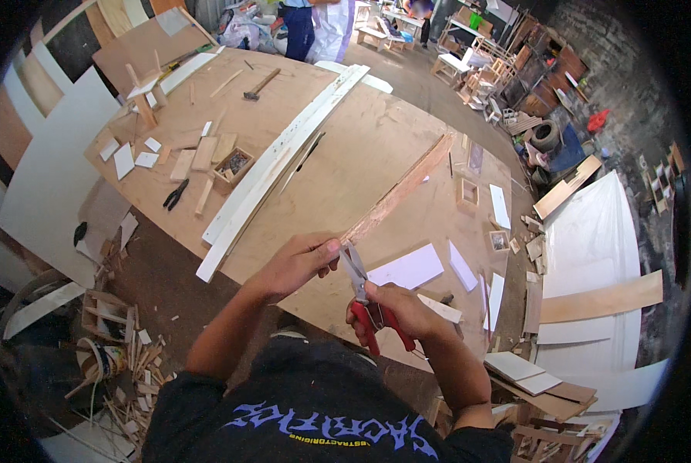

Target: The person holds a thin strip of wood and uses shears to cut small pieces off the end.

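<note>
My left hand (303, 262) pinches the near end of a long, thin, pale reddish strip of rough wood (396, 187), which stretches up and rightward over a large plywood tabletop (299, 208). My right hand (392, 309) grips red-handled shears (357, 274), their metal blades at that end of the strip, beside my left thumb. Whether the blades touch the strip is unclear. White board offcuts (407, 266) lie just beyond the shears.
Long white boards (284, 162) cross the table's left part, near a hammer (262, 83), pliers (176, 194) and small wooden boxes (234, 165). Panels (45, 193) lean at left, more boards (584, 293) at right. Scraps cover the floor lower left. People (299, 35) stand at the back.
</note>
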`<action>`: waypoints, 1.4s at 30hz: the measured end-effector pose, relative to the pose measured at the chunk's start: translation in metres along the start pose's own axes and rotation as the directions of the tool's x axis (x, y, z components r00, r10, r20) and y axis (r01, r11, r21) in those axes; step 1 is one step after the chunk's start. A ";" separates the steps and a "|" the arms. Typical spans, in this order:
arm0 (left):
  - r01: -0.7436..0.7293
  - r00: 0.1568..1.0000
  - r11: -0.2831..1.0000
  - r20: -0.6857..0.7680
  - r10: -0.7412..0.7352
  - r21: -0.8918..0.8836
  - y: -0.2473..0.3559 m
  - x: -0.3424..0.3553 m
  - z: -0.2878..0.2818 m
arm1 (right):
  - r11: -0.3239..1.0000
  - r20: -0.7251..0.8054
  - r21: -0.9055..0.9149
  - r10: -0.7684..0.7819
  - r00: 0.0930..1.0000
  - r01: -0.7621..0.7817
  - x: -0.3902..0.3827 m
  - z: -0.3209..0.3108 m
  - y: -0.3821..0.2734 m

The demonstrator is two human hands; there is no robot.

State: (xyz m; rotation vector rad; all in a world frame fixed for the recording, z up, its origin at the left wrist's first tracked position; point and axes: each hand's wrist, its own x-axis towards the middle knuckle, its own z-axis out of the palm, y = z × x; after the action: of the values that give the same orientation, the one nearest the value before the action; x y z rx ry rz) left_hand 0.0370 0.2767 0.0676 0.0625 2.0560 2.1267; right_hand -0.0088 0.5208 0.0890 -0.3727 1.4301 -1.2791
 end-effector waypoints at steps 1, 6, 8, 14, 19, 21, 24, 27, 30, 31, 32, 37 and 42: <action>0.004 1.000 1.000 0.006 -0.004 0.014 0.001 -0.001 -0.007 | 1.000 -0.023 0.008 -0.001 1.000 0.001 0.006 0.005 -0.001; 0.022 0.999 0.999 0.042 -0.021 -0.031 -0.005 -0.004 -0.046 | 0.998 -0.090 0.055 0.040 0.995 -0.036 0.038 0.029 -0.009; 0.041 0.999 0.999 0.025 -0.040 -0.035 -0.008 -0.004 -0.058 | 0.992 -0.098 0.114 0.058 0.993 -0.047 0.050 0.037 -0.011; 0.082 0.992 0.978 0.106 -0.062 -0.190 -0.020 0.003 -0.087 | 0.998 -0.323 -0.053 -0.042 0.946 0.026 0.087 0.064 0.006; 0.155 0.978 0.964 0.172 -0.119 -0.215 -0.022 0.013 -0.097 | 0.962 -0.537 -0.272 -0.183 0.823 0.037 0.109 0.079 0.017; 0.159 0.984 0.947 0.123 -0.129 -0.279 -0.031 0.018 -0.101 | 0.878 -0.583 -0.477 -0.341 0.737 0.029 0.115 0.080 0.026; 0.104 0.995 0.933 0.027 -0.101 -0.344 -0.037 0.030 -0.106 | 0.797 -0.576 -0.601 -0.480 0.662 0.056 0.116 0.075 0.040; 0.070 0.995 0.954 0.091 -0.045 -0.291 -0.028 0.027 -0.118 | 0.943 -0.591 -0.249 -0.330 0.736 0.222 0.117 0.076 0.048; 0.106 0.991 0.913 0.119 -0.063 -0.393 -0.024 0.027 -0.113 | 0.961 -0.500 -0.054 -0.261 0.826 0.271 0.112 0.072 0.030; 0.099 0.992 0.921 0.114 -0.060 -0.378 -0.023 0.029 -0.115 | 0.961 -0.445 0.035 -0.232 0.865 0.276 0.110 0.071 0.022; 0.095 0.992 0.926 0.115 -0.056 -0.365 -0.024 0.030 -0.113 | 0.954 -0.390 0.126 -0.205 0.898 0.272 0.106 0.069 0.017; 0.118 0.987 0.934 0.146 -0.072 -0.337 -0.019 0.034 -0.111 | 0.878 -0.147 0.416 -0.195 0.970 0.239 0.104 0.055 0.005; 0.038 0.998 0.985 0.047 -0.030 -0.168 -0.035 0.040 -0.111 | 0.837 -0.148 0.529 -0.071 0.986 0.140 0.113 0.049 -0.002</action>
State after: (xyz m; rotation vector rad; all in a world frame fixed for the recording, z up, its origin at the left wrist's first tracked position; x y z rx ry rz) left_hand -0.0160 0.1743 0.0247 0.0506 1.8309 2.2486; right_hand -0.0047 0.4061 0.0444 0.0136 1.0915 -1.7545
